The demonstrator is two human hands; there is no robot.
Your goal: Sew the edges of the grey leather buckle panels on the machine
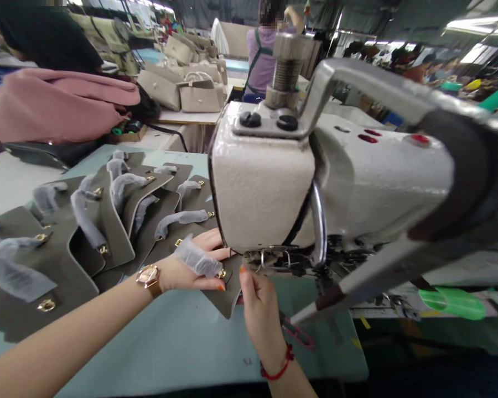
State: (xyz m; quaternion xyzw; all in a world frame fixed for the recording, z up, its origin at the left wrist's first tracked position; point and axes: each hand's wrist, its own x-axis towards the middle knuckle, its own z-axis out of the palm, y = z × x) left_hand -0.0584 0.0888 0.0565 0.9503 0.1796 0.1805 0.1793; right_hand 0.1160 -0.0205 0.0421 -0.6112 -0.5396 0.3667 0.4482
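A dark taupe bag flap (224, 301) lies under the sewing machine head (261, 182), partly hidden by it. My left hand (178, 275) rests flat on this flap, fingers stretched out toward the needle area. Across the back of that hand runs the flap's handle (197, 260), wrapped in clear plastic and fixed with gold hardware. My right hand (260, 304) pinches the flap's near right edge between thumb and fingers, just below the machine head. The needle itself cannot be made out.
Several similar flaps (120, 232) with wrapped handles overlap on the left of the pale green table (170, 342). Pink-handled snips (299, 334) lie right of my right hand. Beige bags (201, 94), pink material (62, 105) and a person in purple (259, 61) are beyond.
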